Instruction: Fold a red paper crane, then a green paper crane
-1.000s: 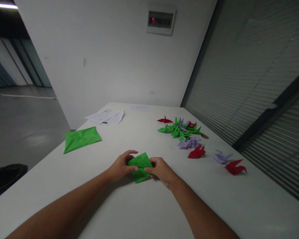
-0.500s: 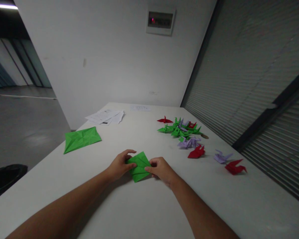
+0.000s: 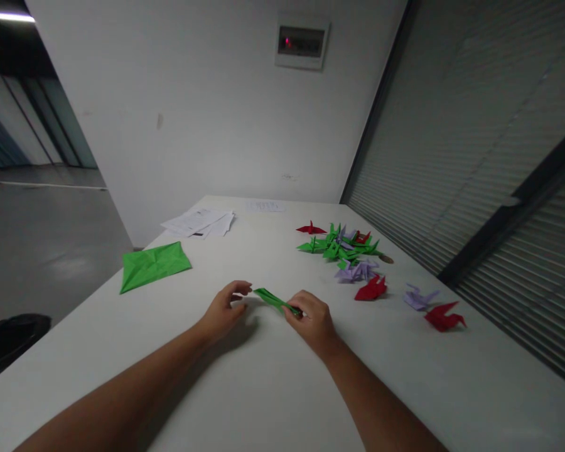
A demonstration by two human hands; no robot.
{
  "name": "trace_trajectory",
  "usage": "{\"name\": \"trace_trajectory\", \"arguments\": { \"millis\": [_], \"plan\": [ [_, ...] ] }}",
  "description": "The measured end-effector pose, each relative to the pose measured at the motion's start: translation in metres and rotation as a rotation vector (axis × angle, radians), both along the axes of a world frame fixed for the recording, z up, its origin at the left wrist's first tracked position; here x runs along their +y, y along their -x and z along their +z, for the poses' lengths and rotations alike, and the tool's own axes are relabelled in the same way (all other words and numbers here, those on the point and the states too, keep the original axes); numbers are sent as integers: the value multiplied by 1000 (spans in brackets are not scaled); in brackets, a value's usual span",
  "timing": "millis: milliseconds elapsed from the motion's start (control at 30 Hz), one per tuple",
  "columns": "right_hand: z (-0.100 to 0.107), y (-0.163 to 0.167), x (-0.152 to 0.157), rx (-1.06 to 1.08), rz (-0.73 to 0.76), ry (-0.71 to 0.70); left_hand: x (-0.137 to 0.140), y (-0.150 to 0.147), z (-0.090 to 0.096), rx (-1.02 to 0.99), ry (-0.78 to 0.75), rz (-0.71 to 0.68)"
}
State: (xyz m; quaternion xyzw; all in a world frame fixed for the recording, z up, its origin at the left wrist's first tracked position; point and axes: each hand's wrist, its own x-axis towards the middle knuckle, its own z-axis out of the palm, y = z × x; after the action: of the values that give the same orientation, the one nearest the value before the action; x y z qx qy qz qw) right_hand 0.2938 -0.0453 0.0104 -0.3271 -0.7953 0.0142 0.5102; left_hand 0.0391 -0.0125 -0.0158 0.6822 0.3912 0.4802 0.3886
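right hand (image 3: 311, 317) is pinching one end of the folded green paper (image 3: 274, 299), held just off the counter (image 3: 263, 389). its long axis runs up-left toward the left hand (image 3: 223, 307), whose loosely spread fingertips sit just beside the free end without gripping it.

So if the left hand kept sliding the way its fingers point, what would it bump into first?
Most likely the folded green paper that the right hand pinches. The left hand points right and a bit away, with its fingertips just short of the paper's near end. Depth is hard to judge, so it might slip just past.
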Motion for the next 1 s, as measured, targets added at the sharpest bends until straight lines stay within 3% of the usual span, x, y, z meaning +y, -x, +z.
{"name": "trace_trajectory", "arguments": {
  "millis": [100, 200, 300, 400, 600, 667, 833, 1000],
  "plan": [
    [-3, -4, 2, -113, -57, -78, 1, 2, 1, -9, -23, 100],
    [-10, -5, 5, -335, -46, -49, 0, 3, 2, 8, -76, 134],
    [-14, 0, 3, -561, 49, 69, -3, 3, 5, 81, -181, 73],
    [-12, 6, -3, -663, 150, 231, -11, 0, 7, 235, -248, -81],
    [-2, 7, -12, -531, 277, 469, -24, -12, 16, 582, -446, -409],
    [-2, 6, -8, -450, 243, 501, -23, -13, 18, 658, -511, -440],
    [-10, 0, 7, -294, 1, 533, -19, -8, 17, 742, -551, -459],
    [-13, -2, 9, -300, -20, 554, -19, -5, 15, 725, -524, -500]
  ]
}}
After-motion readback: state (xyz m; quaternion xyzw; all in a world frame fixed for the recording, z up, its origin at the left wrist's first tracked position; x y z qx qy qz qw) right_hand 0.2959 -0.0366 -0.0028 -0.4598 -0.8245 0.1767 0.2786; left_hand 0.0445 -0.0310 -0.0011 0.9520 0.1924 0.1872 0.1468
